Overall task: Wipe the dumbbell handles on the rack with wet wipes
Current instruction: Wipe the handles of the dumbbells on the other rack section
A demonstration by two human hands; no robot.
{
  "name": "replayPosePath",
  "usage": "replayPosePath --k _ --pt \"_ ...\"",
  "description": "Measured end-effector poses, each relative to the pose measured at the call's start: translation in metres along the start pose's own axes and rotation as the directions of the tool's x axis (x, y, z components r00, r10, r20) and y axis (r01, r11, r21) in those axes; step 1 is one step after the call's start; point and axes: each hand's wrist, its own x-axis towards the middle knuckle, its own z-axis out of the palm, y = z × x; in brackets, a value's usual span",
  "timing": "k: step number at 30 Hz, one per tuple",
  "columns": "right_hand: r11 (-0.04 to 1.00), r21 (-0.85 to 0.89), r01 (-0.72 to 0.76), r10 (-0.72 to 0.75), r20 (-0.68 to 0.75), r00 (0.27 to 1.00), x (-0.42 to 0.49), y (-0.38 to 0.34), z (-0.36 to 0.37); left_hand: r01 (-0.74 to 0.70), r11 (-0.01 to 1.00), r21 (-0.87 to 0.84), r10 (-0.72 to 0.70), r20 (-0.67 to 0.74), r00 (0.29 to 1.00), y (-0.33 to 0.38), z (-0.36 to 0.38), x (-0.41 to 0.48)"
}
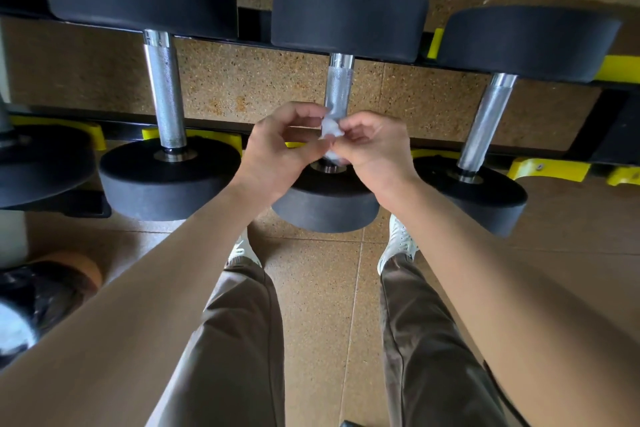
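Note:
Three black dumbbells with knurled chrome handles lie side by side on a black rack with yellow cradles. A crumpled white wet wipe hangs just above the near end of the middle dumbbell handle. My left hand and my right hand both pinch the wipe between fingertips and thumb, meeting over that handle. The left dumbbell handle and the right dumbbell handle are uncovered. The middle handle's lower part is hidden behind my hands.
Another dumbbell's weight shows at the far left on the rack. A bin lined with a black bag stands on the floor at lower left. My legs and white shoes stand on brown speckled floor tiles right before the rack.

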Motion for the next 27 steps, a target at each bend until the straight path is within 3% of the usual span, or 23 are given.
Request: replayPosePath --k 2,4,5,7,10,14,19,22,24,27 --pt "0.981 0.188 -0.042 0.04 0.017 0.999 -0.005 -0.011 0.0 -0.043 0.998 -0.04 0.046 0.081 0.996 0.0 -0.002 -0.004" --pt "0.94 0.337 -0.052 0.047 0.025 0.999 -0.008 -0.016 0.001 -0.052 0.998 -0.037 0.054 0.071 0.996 0.0 -0.005 -0.002" --pt "0.951 0.31 -0.01 0.014 -0.011 1.0 -0.009 -0.014 0.001 -0.044 0.999 -0.019 0.045 0.029 0.999 -0.001 -0.005 0.0" --pt "0.993 0.054 0.102 -0.094 -0.134 0.987 -0.011 0.0 0.003 0.011 0.999 0.044 -0.006 -0.116 0.993 0.001 -0.006 0.007" --pt "0.956 -0.267 0.123 -0.196 -0.267 0.944 -0.02 0.023 0.013 0.086 0.991 0.102 -0.053 -0.294 0.954 0.009 -0.006 0.025" --pt "0.961 -0.255 0.111 -0.201 -0.36 0.911 -0.02 0.032 0.019 0.176 0.977 -0.12 -0.203 -0.267 0.942 0.021 0.014 0.041" --pt "0.965 -0.252 0.075 -0.165 -0.355 0.92 -0.019 0.031 0.018 0.101 0.993 0.062 -0.086 -0.213 0.973 0.01 0.016 0.03" --pt "0.969 -0.244 0.042 -0.124 -0.332 0.935 -0.019 0.029 0.018 0.184 0.96 0.21 -0.155 -0.147 0.977 0.001 0.004 0.026" --pt "0.966 -0.257 0.028 -0.113 -0.324 0.939 -0.019 0.028 0.017 0.227 0.95 0.215 -0.197 -0.153 0.968 0.0 0.001 0.027" --pt "0.964 -0.266 0.024 -0.109 -0.308 0.945 -0.019 0.026 0.016 0.173 0.98 0.093 -0.14 -0.29 0.947 0.012 0.009 0.032"
